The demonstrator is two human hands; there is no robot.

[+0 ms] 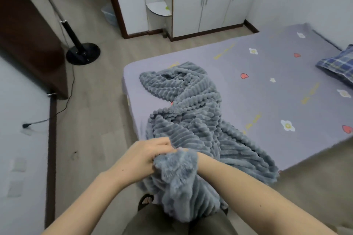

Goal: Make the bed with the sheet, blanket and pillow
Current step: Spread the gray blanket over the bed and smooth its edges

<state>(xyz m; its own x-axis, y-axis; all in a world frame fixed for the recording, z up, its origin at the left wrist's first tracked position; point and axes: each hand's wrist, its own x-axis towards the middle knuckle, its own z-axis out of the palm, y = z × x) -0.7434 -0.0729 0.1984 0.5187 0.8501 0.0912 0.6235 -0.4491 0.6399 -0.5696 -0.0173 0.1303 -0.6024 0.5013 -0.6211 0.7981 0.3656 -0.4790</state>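
Observation:
A lilac sheet [267, 74] printed with flowers and hearts covers the low bed. A grey-blue ribbed fleece blanket [189, 105] lies crumpled in a long heap across the bed's near corner, its end bunched up in front of me. My left hand [145, 156] grips that bunched end with curled fingers. My right hand is buried in the same bunch; only its wrist [205, 160] shows, so its fingers are hidden. A blue plaid pillow [338, 65] lies at the bed's far right edge.
A black fan stand [83, 53] with its cable stands on the wood floor to the left, beside a dark brown cabinet [28, 34]. White cupboards [208, 2] line the far wall. My sandalled foot [146, 200] is at the bed's corner.

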